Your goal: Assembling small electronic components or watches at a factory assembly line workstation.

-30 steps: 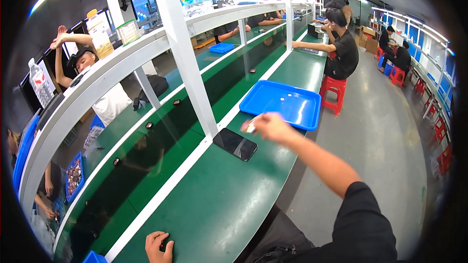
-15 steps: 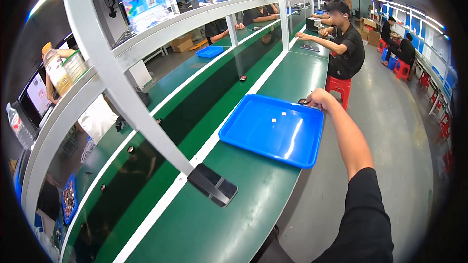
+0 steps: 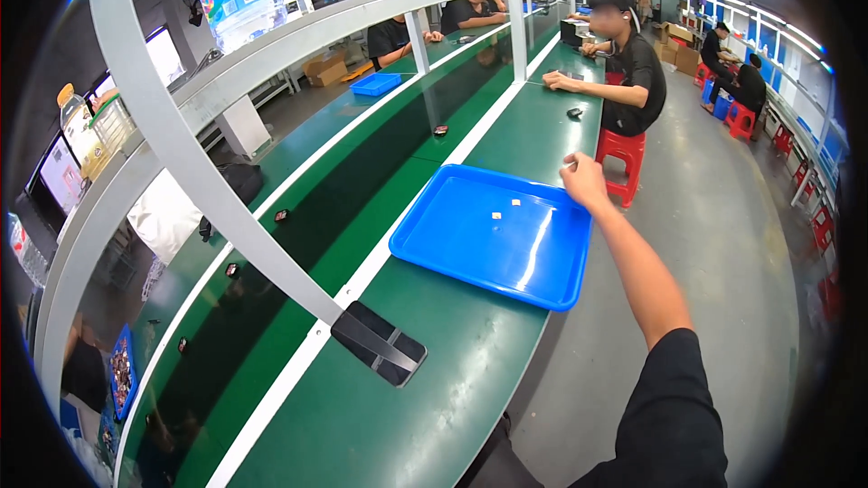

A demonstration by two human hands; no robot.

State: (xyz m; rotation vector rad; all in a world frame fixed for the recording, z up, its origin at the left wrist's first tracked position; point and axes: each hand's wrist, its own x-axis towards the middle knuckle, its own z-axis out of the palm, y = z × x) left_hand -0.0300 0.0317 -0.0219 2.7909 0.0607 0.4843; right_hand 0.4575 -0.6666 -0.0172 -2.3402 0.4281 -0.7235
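My right hand is held over the far right corner of a blue tray. Its fingers are curled together; a small pale bit shows at the fingertips, too small to name. Two small pale square pieces, one piece nearer and the other piece beyond it, lie in the tray. Past my hand, a small black object rests on the green bench near a seated co-worker's forearm. My left hand is out of sight.
A grey upright post with a black foot rises left of the tray. Small dark parts, one part among them, sit along the green conveyor. A co-worker sits on a red stool ahead.
My right hand has let go of the dark object at the tray's corner. A small black object now lies farther up the bench. The co-worker's arm has shifted, and the view has moved slightly.
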